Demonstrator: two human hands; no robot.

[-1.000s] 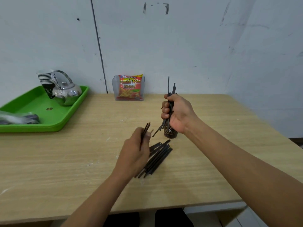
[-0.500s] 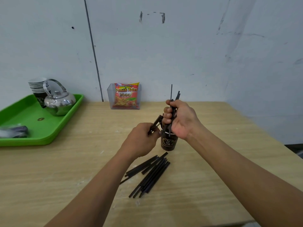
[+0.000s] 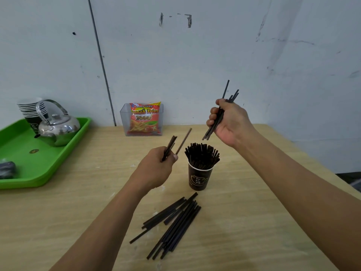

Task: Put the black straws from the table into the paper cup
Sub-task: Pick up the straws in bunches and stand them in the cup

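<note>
A dark paper cup [image 3: 199, 178] stands upright mid-table, packed with black straws [image 3: 202, 154] sticking out of its mouth. My left hand [image 3: 156, 169] hovers just left of the cup, shut on a few black straws that point up and to the right. Raised above and to the right of the cup, my right hand [image 3: 229, 124] grips a small bundle of black straws tilted upward. Several loose black straws [image 3: 175, 223] lie in a pile on the wooden table [image 3: 254, 212] in front of the cup.
A green tray [image 3: 29, 169] at the left holds a steel kettle [image 3: 57, 129], stacked paper cups [image 3: 29, 109] and a dark packet [image 3: 6, 170]. A clear holder with a snack bag [image 3: 144, 120] stands at the wall. The table's right edge runs diagonally.
My right hand lifted off the cup, up and to the right, with its bundle, so the cup's straws show. My left hand drew slightly left of the cup, still gripping straws.
</note>
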